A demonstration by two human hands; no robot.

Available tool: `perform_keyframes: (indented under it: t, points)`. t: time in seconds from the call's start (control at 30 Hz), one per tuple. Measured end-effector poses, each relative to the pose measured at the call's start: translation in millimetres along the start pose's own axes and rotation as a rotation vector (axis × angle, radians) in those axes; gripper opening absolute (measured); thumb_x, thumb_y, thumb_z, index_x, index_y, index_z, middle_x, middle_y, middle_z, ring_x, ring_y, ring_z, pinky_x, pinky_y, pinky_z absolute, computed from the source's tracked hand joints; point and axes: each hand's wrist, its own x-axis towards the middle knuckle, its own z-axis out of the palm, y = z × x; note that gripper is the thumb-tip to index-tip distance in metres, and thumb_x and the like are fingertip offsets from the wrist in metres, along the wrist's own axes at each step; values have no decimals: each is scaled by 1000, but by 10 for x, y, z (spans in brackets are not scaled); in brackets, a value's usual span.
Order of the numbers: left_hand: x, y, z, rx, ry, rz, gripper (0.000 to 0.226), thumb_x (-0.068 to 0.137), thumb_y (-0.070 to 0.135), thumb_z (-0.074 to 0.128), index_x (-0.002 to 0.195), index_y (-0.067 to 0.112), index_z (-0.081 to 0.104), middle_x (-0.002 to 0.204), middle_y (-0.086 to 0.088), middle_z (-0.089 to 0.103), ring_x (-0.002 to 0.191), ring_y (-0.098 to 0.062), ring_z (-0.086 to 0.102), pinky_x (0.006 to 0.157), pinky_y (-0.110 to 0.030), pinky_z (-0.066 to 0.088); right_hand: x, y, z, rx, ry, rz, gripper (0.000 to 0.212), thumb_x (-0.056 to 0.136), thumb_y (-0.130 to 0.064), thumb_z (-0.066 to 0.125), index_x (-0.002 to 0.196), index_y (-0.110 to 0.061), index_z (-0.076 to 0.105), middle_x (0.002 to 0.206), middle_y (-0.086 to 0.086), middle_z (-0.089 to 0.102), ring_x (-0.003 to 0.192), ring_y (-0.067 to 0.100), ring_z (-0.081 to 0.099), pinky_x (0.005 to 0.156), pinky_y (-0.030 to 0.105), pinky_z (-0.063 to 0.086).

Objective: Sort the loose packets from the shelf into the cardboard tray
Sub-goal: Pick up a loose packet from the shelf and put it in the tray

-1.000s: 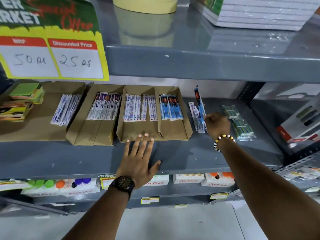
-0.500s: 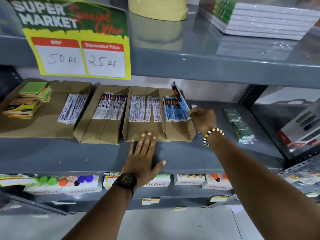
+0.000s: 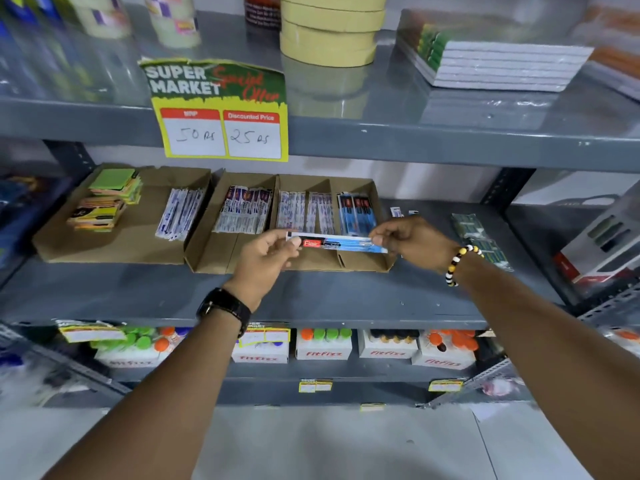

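A long blue pen packet (image 3: 341,243) with a red label hangs level in front of the cardboard tray (image 3: 367,265). My left hand (image 3: 266,259) pinches its left end and my right hand (image 3: 412,239) pinches its right end. Behind it, the tray's right compartment holds matching blue packets (image 3: 356,213), and the middle one holds white packets (image 3: 306,214). A few loose packets (image 3: 398,212) lie on the grey shelf (image 3: 346,296) just right of the tray, partly hidden by my right hand.
Two more cardboard trays sit to the left, one with red-and-white packets (image 3: 244,211), one with white packets (image 3: 180,216) and sticky notes (image 3: 107,199). Green packs (image 3: 479,237) lie at the right. A price sign (image 3: 221,112) hangs from the upper shelf. Bottle boxes fill the shelf below.
My left hand has lifted off the shelf edge and taken the packet's left end. My right hand has turned the packet from upright to level in front of the tray.
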Motion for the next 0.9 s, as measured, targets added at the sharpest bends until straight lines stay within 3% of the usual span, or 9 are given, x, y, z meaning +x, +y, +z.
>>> perform_keyframes:
  t: [0.1,0.17,0.23,0.37,0.57,0.77,0.9]
  points:
    - [-125,115,-27,-5,10,21,5,89,27,73,90,31,77,87,6,79,85,-7,68,72,-28,52,-92,-76,2,78,-10,23,15,95,-19,63,99,-10,74,85,13,73,72,17,60,74,37,54]
    - [-187,184,-29,-26,16,22,6,88,29,75,86,33,79,89,5,79,90,-12,67,75,-27,50,-147,-94,28,218,39,34,13,95,-18,63,94,-10,73,76,4,72,64,10,61,68,27,53]
    - [-239,252,-12,-50,35,-5,2,86,32,76,86,31,78,90,4,80,97,-18,69,78,-28,48,-205,-86,67,339,114,29,10,93,-17,66,94,-10,72,71,-2,74,61,5,63,64,21,52]
    - [-285,361,37,-77,76,-65,19,85,32,77,98,19,75,90,3,80,104,-17,71,82,-27,48,-302,-40,81,462,197,14,15,85,-21,75,98,-13,75,81,-2,78,69,6,66,71,27,52]
    - [-315,476,96,-53,54,-85,27,86,33,76,106,15,74,91,4,80,96,-4,68,81,-24,47,-393,-20,5,509,209,-2,10,84,-21,77,93,-17,78,89,-1,79,78,4,70,66,16,53]
    - [-342,519,147,-42,21,-86,21,87,30,75,101,15,76,91,3,80,91,3,68,81,-20,45,-458,-32,-67,475,215,40,11,85,-19,76,94,-13,78,92,3,79,80,7,67,71,21,55]
    - [-307,479,172,-28,58,-80,14,87,29,75,98,20,78,91,5,80,85,4,67,77,-17,45,-458,20,-61,273,83,112,4,82,-18,78,85,-19,79,85,-5,79,75,-2,67,67,11,49]
